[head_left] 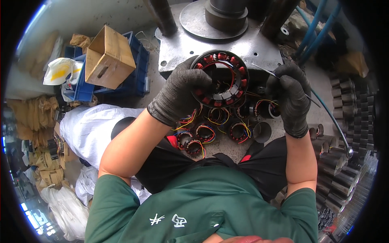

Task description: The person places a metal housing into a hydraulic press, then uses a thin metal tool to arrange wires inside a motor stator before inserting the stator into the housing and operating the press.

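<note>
My left hand [184, 87], in a dark grey knit glove, grips the left rim of a stator ring [242, 83] with red copper windings and a black outer edge. The ring is tilted up, its open middle facing me. In my gloved right hand [288, 95] is a thin metal rod [265, 70], closed between thumb and fingers. Its tip points left toward the ring, apart from it, and its other end shows past the hand. Below the ring, several smaller wound stators [204, 133] with coloured wires lie on the grey surface between my knees.
A press [227, 18] with a thick column and steel base plate [182, 52] stands ahead. A ball-ended lever [338, 125] slants down at right, beside stacked metal cylinders [352, 117]. Left are a cardboard box [109, 60], blue crates [139, 60] and a white sack [91, 125].
</note>
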Demonstrator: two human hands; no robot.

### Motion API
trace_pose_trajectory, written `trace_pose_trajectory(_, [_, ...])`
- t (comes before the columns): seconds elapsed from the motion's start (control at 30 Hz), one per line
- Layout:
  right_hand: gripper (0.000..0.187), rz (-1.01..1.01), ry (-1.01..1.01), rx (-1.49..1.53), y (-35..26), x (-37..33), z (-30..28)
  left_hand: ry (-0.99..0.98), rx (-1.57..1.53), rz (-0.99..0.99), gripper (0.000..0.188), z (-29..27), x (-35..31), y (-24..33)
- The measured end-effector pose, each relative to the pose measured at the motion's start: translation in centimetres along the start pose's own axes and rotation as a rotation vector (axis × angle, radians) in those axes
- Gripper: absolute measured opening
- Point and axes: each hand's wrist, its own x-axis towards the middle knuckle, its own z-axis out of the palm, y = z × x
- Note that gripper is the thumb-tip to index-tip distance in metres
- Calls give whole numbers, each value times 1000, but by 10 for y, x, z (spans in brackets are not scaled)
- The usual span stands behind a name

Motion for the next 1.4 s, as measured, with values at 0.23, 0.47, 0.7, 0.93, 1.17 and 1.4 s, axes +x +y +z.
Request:
trace_pose_trajectory(0.23, [29, -53, -239, 43, -7, -8, -4, -50, -55, 53, 65, 12, -2, 5])
trace_pose_trajectory(0.47, [29, -373, -140, 27, 5, -3, 6, -54, 65, 63, 67, 5, -3, 6])
trace_pose_trajectory(0.7, [34, 36, -28, -235, 23, 8, 11, -41, -75, -23, 65, 7, -4, 0])
trace_pose_trajectory(0.93, [47, 260, -257, -325, 11, 6, 37, -40, 79, 30, 83, -1, 3, -6])
trace_pose_trajectory(1.17, [44, 349, -185, 52, 35, -4, 52, 93, 400, 307, 98, 1, 8, 0])
trace_pose_trajectory(1.4, [39, 435, -24, 382, 37, -6, 68, 168, 160, 234, 80, 17, 5, -19])
